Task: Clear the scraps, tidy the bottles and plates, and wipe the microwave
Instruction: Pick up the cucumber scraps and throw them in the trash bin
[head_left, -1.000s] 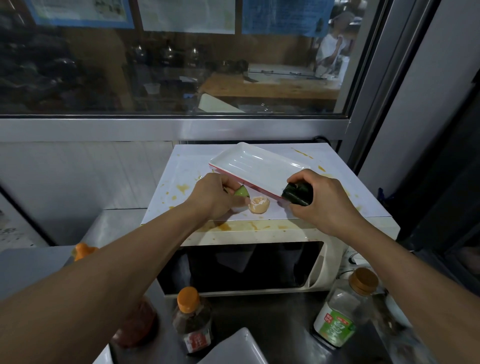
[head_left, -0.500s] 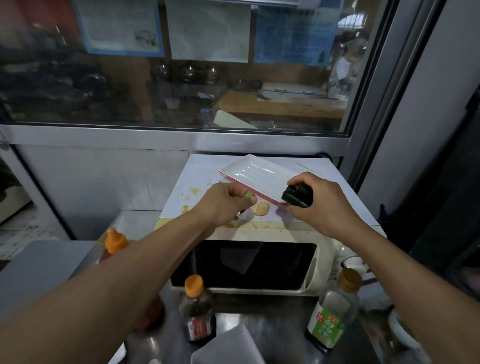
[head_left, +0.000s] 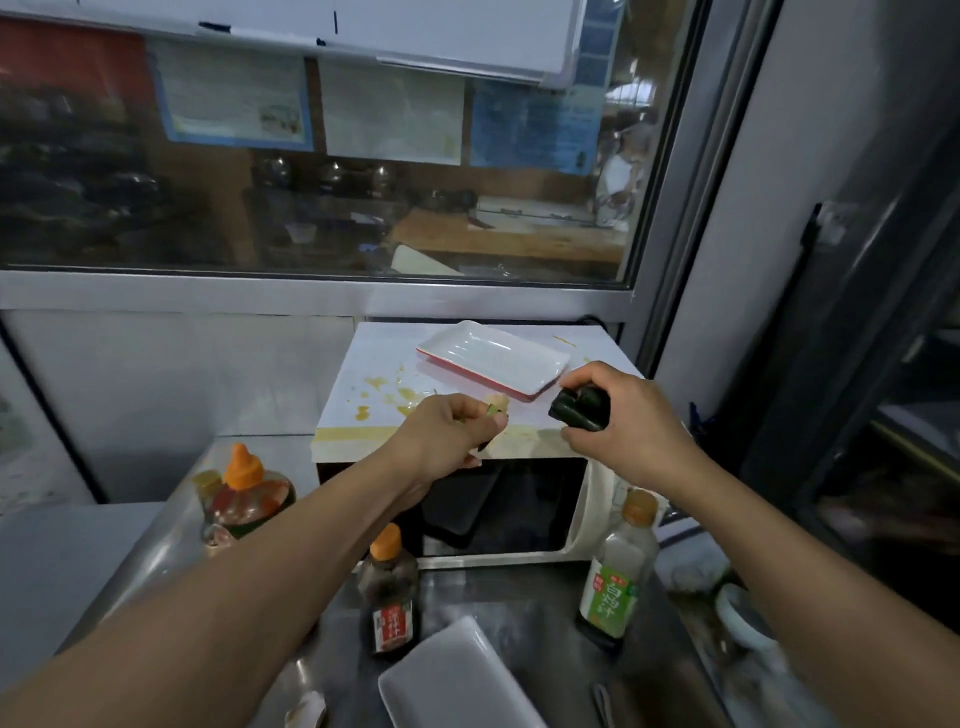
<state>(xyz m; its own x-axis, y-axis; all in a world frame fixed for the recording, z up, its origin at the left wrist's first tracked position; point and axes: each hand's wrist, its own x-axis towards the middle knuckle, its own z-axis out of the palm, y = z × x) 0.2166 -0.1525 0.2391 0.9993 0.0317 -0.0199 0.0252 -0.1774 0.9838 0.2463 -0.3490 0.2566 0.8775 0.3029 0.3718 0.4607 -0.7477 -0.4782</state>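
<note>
A white microwave (head_left: 374, 364) stands on the steel counter, its top smeared with yellow stains. A white rectangular plate with a red underside (head_left: 491, 358) lies on that top. My left hand (head_left: 447, 434) is in front of the microwave's top edge and pinches small scraps, a pale piece and a green bit (head_left: 493, 410). My right hand (head_left: 628, 415) grips a dark green vegetable scrap (head_left: 579, 410) just off the plate's near corner. Three bottles stand below: a red sauce bottle (head_left: 244, 499), a dark soy bottle (head_left: 389, 592) and a clear bottle with a green label (head_left: 615, 571).
A second white plate (head_left: 457, 680) lies at the counter's near edge, with a shell-like scrap (head_left: 306, 709) to its left. A small bowl (head_left: 737, 613) sits at the right among clutter. A glass window fills the wall behind; a dark cabinet stands at the right.
Both hands have drawn back from the microwave top toward me. The pale scrap that lay on the top is now in my left hand. The view has pulled back and tilted up.
</note>
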